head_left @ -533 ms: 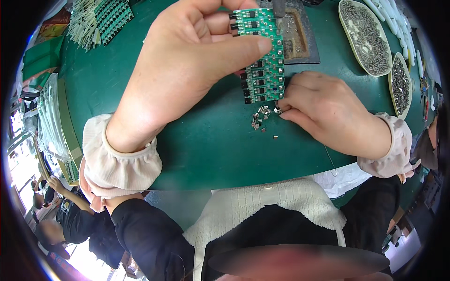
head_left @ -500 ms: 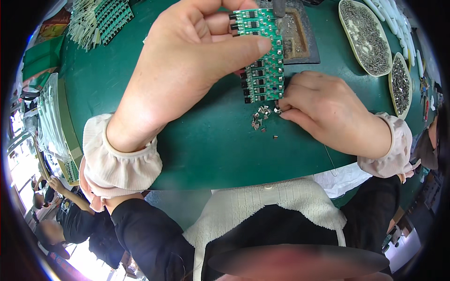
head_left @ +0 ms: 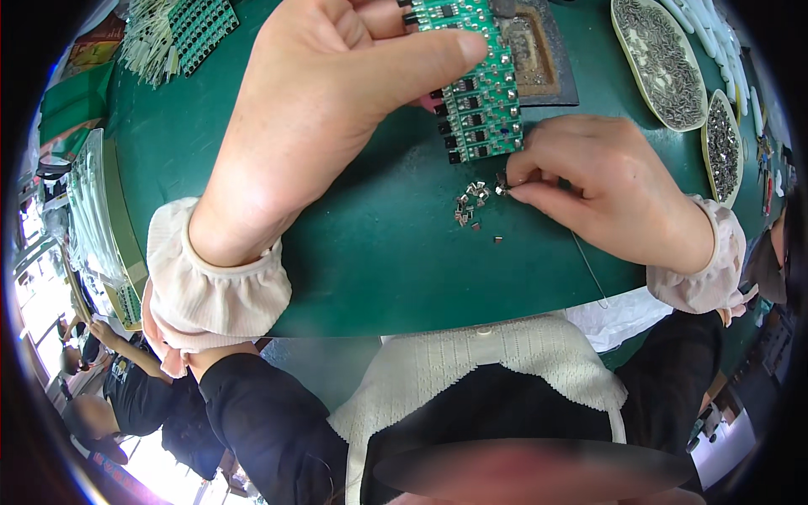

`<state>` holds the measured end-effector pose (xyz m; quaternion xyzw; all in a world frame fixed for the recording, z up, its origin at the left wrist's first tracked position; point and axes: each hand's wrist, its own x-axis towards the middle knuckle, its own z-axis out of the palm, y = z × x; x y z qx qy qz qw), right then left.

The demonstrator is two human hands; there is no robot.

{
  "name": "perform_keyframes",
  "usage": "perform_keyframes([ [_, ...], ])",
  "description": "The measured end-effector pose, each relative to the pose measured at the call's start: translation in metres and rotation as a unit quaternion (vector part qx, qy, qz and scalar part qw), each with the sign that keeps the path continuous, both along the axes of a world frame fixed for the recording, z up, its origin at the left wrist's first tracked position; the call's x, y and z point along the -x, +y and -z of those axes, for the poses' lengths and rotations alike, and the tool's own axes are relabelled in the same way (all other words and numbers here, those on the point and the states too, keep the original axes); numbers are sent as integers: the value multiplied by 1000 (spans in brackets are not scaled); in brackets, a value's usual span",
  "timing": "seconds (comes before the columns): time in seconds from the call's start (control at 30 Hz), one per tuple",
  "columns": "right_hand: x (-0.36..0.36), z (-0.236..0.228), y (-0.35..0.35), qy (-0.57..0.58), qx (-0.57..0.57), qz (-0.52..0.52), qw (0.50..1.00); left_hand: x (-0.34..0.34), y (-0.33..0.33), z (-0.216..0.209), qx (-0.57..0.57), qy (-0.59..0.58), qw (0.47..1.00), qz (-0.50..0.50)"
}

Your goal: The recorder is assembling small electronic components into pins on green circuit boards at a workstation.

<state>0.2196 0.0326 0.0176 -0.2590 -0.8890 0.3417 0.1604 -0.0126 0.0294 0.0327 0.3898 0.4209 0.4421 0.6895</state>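
My left hand [head_left: 337, 93] is closed on a green circuit board panel [head_left: 480, 114], thumb across its face and fingers behind. Small black components line the panel's left edge, and shiny solder spots run down its right side. Just below the panel's lower right corner, my right hand [head_left: 598, 181] pinches a tiny shiny metal piece [head_left: 502, 190] between thumb and forefinger. Left of those fingertips lies a small pile of similar metal pieces [head_left: 471, 200], with a loose one [head_left: 498, 240] nearer me. A thin wire-like length [head_left: 593, 273] shows below my right hand; its other end is hidden.
Behind the panel sits a dark block with a recessed tray [head_left: 551, 63]. Two dishes of small metal parts, one larger [head_left: 656, 71] and one smaller [head_left: 722, 147], stand at the right. More boards [head_left: 202, 34] lie far left; bagged white lengths [head_left: 84, 202] sit nearer. Another person [head_left: 126, 379] is at lower left.
My left hand and the panel have moved up, away from me. My right hand has shifted slightly up and right, and the metal piece at its fingertips shows more plainly.
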Motion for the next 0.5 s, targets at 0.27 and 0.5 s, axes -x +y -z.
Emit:
perform_keyframes([
  [0.27,-1,-16,5,3,56,-21,998,6,33,49,-193,-99,967,133],
  [0.5,-3,-26,6,55,139,94,984,-3,-2,10,63,25,996,62],
])
